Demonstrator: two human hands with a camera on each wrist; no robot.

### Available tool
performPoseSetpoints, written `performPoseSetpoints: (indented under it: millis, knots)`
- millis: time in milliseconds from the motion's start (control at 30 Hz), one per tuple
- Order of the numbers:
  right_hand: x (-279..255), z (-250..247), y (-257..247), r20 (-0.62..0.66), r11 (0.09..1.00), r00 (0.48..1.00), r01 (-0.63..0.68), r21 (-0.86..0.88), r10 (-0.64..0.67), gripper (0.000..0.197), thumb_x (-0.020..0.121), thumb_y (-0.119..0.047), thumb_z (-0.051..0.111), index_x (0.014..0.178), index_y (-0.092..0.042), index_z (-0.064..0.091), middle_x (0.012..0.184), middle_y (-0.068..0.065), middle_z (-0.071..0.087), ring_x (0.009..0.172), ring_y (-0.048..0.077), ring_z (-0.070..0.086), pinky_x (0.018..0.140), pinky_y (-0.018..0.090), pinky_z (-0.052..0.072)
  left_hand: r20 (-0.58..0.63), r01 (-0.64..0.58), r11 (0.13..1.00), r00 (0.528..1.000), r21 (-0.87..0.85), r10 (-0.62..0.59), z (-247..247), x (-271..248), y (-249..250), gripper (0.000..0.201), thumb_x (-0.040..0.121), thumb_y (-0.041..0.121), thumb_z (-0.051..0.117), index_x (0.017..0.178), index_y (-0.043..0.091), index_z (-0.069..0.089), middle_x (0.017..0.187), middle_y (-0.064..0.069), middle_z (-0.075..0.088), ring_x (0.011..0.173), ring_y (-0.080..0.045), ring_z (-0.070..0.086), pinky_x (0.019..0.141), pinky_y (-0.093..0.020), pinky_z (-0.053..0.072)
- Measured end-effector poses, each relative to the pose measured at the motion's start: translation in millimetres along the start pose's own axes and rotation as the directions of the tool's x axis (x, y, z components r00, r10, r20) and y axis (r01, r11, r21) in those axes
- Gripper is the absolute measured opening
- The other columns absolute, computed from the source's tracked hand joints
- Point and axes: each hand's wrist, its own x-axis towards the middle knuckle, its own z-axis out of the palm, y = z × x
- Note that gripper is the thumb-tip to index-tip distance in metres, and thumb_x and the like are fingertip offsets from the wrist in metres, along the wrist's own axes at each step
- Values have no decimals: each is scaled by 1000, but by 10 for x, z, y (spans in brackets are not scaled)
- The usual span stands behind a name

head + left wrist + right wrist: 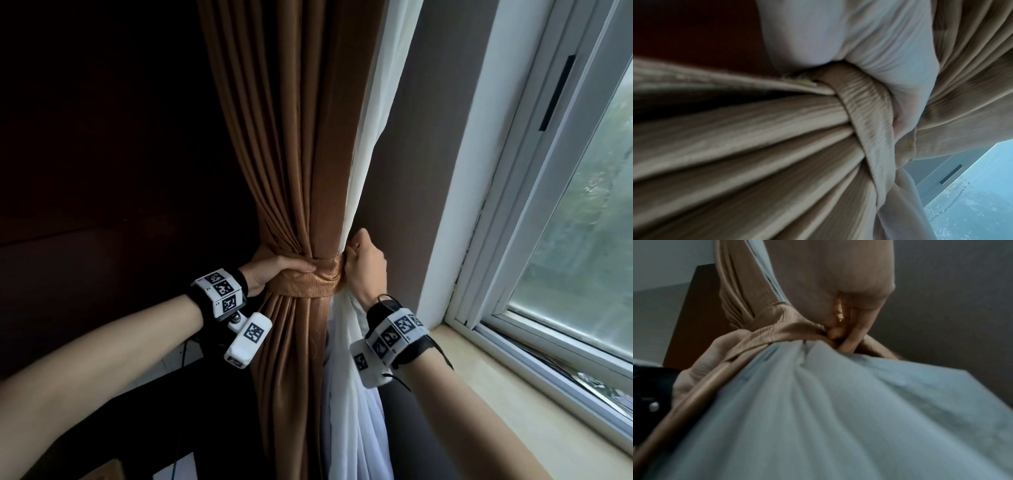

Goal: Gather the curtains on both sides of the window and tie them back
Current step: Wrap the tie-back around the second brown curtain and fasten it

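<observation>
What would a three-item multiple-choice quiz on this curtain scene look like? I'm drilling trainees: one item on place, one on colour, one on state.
1. The window lies where relative to the curtains?
A. right
B. left
C. behind the camera

2. The tieback band is which colour?
A. white
B. brown
C. black

3. The brown curtain is
A. spread flat
B. gathered at the band
C. lying on the sill

Answers: 1 A, the frame and glass fill the right of the head view. 2 B, it matches the brown curtain, not the white sheer. 3 B, the left hand and right hand grip the band around the bunched folds.
</observation>
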Motion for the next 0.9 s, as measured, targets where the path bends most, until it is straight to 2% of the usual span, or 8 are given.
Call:
performPoseSetpoints:
  millis: [167,300,433,500,567,667,767,900]
  knots:
    - [-74,179,-4,-106,976,994,-4,218,28,8,90,-8,55,91,-1,52,67,-6,50,67,18,49,65,29,37,-34,5,1000,999,-1,-5,-53,-32,-7,51,47,12,85,95,14,69,96,3,72,92,-9,67,80,-23,50]
    - [-171,223,17,-106,896,987,-65,439,123,21,90,-7,59,105,1,48,94,2,60,82,13,58,77,17,44,-40,-2,1000,999,8,2,-74,-49,-33,57,41,18,85,95,15,68,98,2,72,96,-12,66,84,-25,50]
    - [-315,306,148,29,768,983,-158,620,179,21,92,-15,58,102,-15,39,106,7,63,96,15,62,90,36,51,-39,-12,1000,999,16,13,-90,-51,-61,77,32,30,86,104,9,69,101,0,73,98,-13,67,86,-26,51]
    - [-437,227,129,171,654,979,-202,729,111,17,95,-13,54,106,-15,41,105,5,61,93,12,59,83,28,51,-40,-13,1000,999,20,14,-100,-57,-61,78,31,32,86,104,8,69,101,-1,73,98,-13,67,87,-26,51]
    - [-539,129,93,300,527,954,-244,814,-21,41,87,-15,55,124,-10,38,116,4,57,101,10,57,84,20,51,-29,-15,1000,999,27,16,-94,-67,-49,76,33,32,86,103,7,70,100,-1,74,97,-14,68,88,-27,52]
    - [-613,74,82,381,613,884,-146,777,-272,77,77,-20,63,142,-13,23,131,-15,47,118,-10,49,94,10,43,-35,-8,1000,999,27,9,-83,-75,-50,71,35,31,86,101,8,71,97,-1,75,96,-15,69,88,-29,53]
    - [-558,132,39,419,710,871,-124,693,-257,84,76,-15,78,142,-16,26,136,-4,51,124,1,50,103,20,43,-2,15,999,1000,35,-15,-70,-96,-27,67,42,24,87,104,6,70,102,-4,74,100,-20,68,92,-34,52]
    - [-379,187,-9,429,737,874,-134,662,-227,79,72,-8,82,135,-9,35,126,-2,59,116,1,57,98,19,46,20,31,998,999,46,-32,-88,-136,24,47,48,12,82,94,11,72,94,1,75,96,-16,69,83,-25,52]
